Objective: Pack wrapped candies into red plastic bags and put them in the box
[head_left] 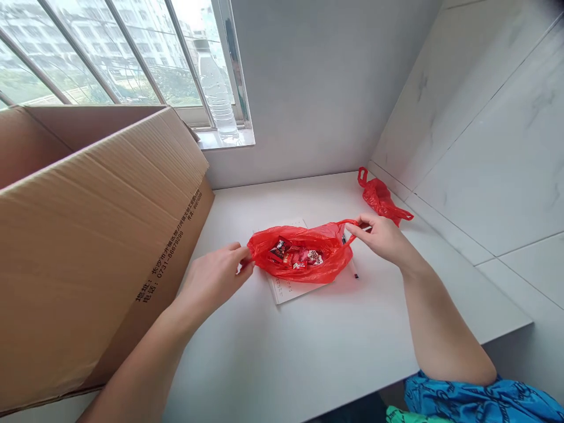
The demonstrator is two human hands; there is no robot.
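Note:
A red plastic bag (299, 276) lies on the white table with its mouth spread, showing several small wrapped snacks (297, 257) inside. My left hand (224, 267) pinches the bag's left end. At the other end, the fingers of my right hand (374, 235) are closed on a handle of the same bag. Under the bag a white notebook or paper (284, 292) with printed marks sticks out toward me. A pen (355, 271) lies partly covered by the bag's right side.
On the left stands a large open cardboard box (110, 235) with printed writing. A second red plastic bag (382, 200) lies near the tiled wall at the back right. A clear water bottle (218, 94) is on the sill by the barred window. The table's (282, 364) front edge is nearest me.

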